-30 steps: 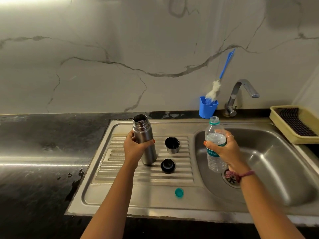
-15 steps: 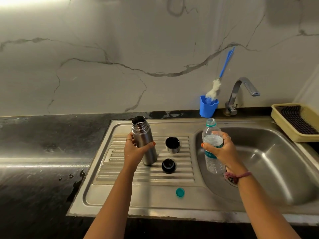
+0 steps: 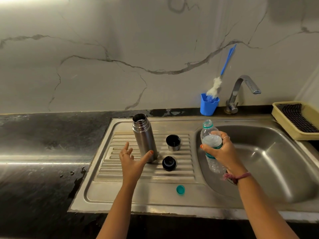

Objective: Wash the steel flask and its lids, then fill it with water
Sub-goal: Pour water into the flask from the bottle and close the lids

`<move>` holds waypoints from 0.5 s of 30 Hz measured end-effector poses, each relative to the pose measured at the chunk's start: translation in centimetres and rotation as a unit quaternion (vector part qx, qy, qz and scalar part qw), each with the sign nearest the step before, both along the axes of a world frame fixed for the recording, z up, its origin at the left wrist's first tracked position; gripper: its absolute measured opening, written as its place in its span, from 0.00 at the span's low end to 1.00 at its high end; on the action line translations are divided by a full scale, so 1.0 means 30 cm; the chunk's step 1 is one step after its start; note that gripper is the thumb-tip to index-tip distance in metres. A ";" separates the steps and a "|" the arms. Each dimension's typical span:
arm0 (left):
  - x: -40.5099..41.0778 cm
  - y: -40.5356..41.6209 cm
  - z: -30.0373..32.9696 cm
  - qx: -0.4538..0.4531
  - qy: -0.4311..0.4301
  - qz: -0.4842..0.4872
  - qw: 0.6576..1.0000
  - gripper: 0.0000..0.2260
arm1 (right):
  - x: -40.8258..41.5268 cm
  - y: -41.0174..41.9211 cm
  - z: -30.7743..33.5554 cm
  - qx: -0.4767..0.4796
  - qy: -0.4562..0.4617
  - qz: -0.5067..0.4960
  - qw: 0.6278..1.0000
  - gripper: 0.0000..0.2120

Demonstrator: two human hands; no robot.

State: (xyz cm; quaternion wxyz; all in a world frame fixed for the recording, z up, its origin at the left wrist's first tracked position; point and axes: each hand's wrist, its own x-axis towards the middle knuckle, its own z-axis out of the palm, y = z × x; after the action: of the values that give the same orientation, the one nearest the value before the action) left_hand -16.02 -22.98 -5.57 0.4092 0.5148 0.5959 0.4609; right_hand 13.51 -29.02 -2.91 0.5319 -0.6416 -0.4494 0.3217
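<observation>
A: Steel flask [image 3: 144,137] stands upright and uncapped on the ribbed drainboard [image 3: 120,192]. Cup lid [image 3: 173,142] at its 3 o'clock, mouth up; black stopper [image 3: 168,163] at its 5 o'clock. All three apart from one another.

B: Hands?

A: Left hand [image 3: 131,160] spread, fingers straight, gripping nothing. Its thumb lies at the flask's lower wall; contact or a hair's gap, cannot tell. Right hand [image 3: 221,151] is wrapped round a clear plastic water bottle [image 3: 211,144], held upright over the left side of the sink basin [image 3: 269,163], mouth uncapped. Teal bottle cap [image 3: 180,189] lies on the drainboard at 6 o'clock from the stopper.

B: Progress?

A: Judging by the layout, washing looks done: bottle brush [image 3: 222,73] sits back in its blue holder [image 3: 209,106], tap [image 3: 242,91] shows no stream. Whether the flask holds water, cannot tell; its mouth is dark. Filling from the bottle seems next, then stopper and cup lid back on.
</observation>
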 end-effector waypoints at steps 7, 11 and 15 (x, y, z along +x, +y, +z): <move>0.066 -0.202 -0.097 -0.021 -0.026 -0.015 0.999 0.35 | -0.010 -0.005 -0.018 0.020 -0.021 0.001 1.000 0.29; 0.119 -0.252 -0.141 -0.028 0.039 -0.067 0.997 0.24 | -0.018 -0.012 -0.031 0.034 -0.038 -0.004 0.999 0.29; 0.157 -0.277 -0.179 -0.008 0.127 -0.170 0.977 0.16 | -0.019 -0.020 -0.058 0.029 -0.051 -0.011 0.998 0.30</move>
State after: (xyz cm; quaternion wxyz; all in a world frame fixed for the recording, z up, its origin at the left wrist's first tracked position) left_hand -11.31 -31.28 -10.93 0.4066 0.6600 0.5503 0.3103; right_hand 12.94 -29.62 -4.64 0.5302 -0.6462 -0.4782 0.2695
